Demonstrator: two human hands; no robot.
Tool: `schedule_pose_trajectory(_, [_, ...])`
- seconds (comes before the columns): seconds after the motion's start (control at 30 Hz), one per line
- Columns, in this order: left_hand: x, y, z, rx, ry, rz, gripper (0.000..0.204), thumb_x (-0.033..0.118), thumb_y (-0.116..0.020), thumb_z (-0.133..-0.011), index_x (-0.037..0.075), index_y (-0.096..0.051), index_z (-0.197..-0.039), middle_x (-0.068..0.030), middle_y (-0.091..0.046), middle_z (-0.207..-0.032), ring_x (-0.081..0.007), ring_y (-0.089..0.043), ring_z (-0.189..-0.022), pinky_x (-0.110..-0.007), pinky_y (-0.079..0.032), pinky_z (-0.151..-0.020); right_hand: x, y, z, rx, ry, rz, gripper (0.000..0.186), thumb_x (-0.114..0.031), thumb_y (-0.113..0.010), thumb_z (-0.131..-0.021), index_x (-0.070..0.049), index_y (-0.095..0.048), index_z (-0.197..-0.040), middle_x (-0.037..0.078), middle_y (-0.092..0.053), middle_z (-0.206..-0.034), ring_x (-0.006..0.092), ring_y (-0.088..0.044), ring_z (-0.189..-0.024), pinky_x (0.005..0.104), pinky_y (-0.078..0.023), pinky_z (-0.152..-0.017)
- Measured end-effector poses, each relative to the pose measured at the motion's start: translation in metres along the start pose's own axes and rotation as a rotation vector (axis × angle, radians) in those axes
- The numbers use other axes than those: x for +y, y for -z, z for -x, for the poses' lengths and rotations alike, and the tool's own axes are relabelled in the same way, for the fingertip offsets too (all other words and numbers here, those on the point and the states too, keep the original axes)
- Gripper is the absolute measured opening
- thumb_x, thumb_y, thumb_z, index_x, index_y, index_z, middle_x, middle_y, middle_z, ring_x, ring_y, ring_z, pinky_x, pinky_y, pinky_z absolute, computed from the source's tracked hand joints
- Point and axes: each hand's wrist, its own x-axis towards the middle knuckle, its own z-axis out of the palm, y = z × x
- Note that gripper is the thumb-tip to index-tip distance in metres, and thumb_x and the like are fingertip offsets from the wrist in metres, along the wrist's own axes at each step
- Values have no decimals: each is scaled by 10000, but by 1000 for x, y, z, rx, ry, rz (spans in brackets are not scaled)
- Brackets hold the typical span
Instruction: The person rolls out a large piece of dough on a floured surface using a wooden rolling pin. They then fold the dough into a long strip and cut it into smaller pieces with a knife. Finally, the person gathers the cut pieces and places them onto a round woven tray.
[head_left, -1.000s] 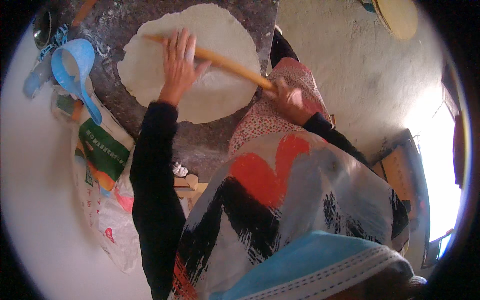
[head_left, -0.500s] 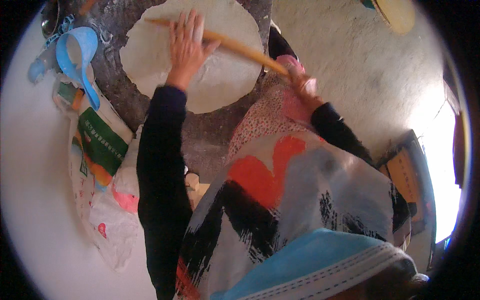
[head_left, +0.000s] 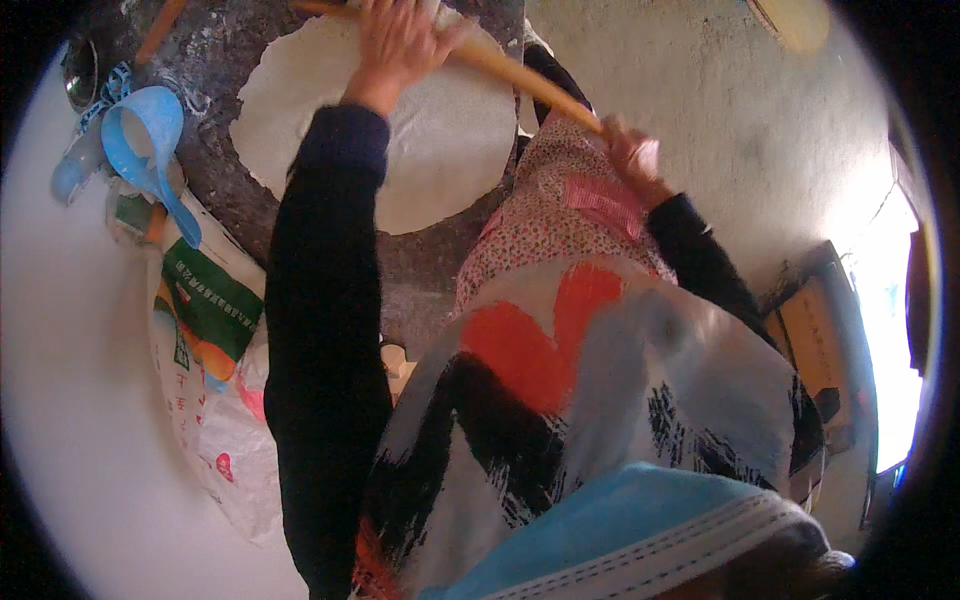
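Observation:
A broad, thin, roughly round sheet of pale dough (head_left: 450,140) lies on the dark, flour-dusted board (head_left: 415,275). Slanting across its far part is a long wooden rolling pin (head_left: 515,72). My left hand (head_left: 400,45) rests palm down on the pin over the dough, fingers stretched out and thumb apart; the fingertips are near the top edge of the view. My right hand (head_left: 633,157) is closed round the pin's near right end, beyond the board's edge and in front of my flowered apron.
At the left lie a blue plastic scoop (head_left: 140,150), a printed white-and-green flour bag (head_left: 212,290) and a dark round metal thing (head_left: 80,72). Another wooden stick (head_left: 160,30) is at the far left. A cardboard box (head_left: 805,335) stands at the right, on the floor side.
My left hand and the rolling pin have moved farther away across the dough. My right hand has shifted a little to the right, still holding the pin's end. The view has shifted slightly.

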Motion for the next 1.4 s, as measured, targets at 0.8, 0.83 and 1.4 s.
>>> schedule_pose_trajectory(0.8, [-30,6,8,108,-45,-8,693,384,-570,-837,14,-350,-1381,-191,-322,-1442,-382,-331,-1302,-514,-234,-1071,27,20,-41,54,92,77,281,-300,-611,-841,-125,-518,-1041,128,-607,-731,313,-609,-638,435,-443,-493])
schedule_pose_trajectory(0.83, [-32,14,-27,184,-64,10,694,384,-573,-837,13,-349,-1380,-188,-320,-1443,-381,-322,-1309,-519,-231,-1072,22,53,-65,46,123,54,272,-322,-610,-847,-120,-513,-1000,135,-617,-744,319,-609,-640,433,-448,-494])
schedule_pose_trajectory(1.4, [-26,19,-75,352,1,74,652,399,-554,-867,29,-369,-1371,-164,-331,-1435,-388,-315,-1310,-555,-222,-1061,29,105,-113,76,139,98,345,-330,-668,-804,-84,-560,-1021,104,-623,-897,305,-610,-770,399,-479,-680])
